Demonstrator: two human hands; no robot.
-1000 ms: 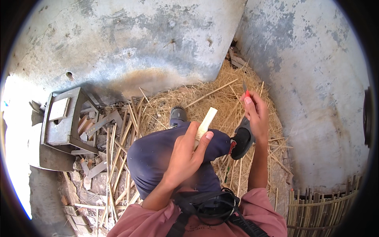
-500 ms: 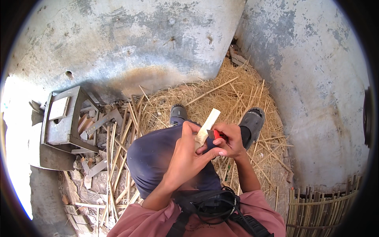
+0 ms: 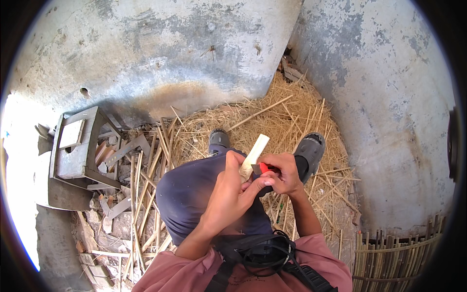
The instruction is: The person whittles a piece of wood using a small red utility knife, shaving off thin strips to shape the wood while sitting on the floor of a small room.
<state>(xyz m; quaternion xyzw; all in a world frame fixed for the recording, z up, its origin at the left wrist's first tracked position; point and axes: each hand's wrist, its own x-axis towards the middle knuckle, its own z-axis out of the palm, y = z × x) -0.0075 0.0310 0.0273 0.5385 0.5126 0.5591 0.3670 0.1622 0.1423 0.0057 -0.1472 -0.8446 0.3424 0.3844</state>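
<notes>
View down onto a person sitting over a straw-strewn floor (image 3: pixel 340 246) in the corner of two worn, peeling walls. The left hand (image 3: pixel 224 194) is closed around a pale wooden strip (image 3: pixel 257 148), gripping its lower end; the upper end sticks out, tilted away and to the right, above the lap. The right hand (image 3: pixel 286 174) grips a small red knife (image 3: pixel 264 167). Its dark blade lies at the strip's right edge, close to the left fingers; whether it bites into the wood is too small to tell. The left thumb reaches across to the right hand, but whether it presses on the knife cannot be told.

This looks like whittling. Doing it well would call for a firm left grip, fingertips behind the edge, a shallow blade angle and short, thumb-controlled strokes away from the legs, following the grain.

Dark trousers (image 3: pixel 187 194) and grey clogs (image 3: pixel 311 151) show below. Loose canes (image 3: pixel 141 204) lie along the floor's left edge, near a battered wooden stool (image 3: pixel 73 165); straw (image 3: pixel 258 124) covers its far corner.
</notes>
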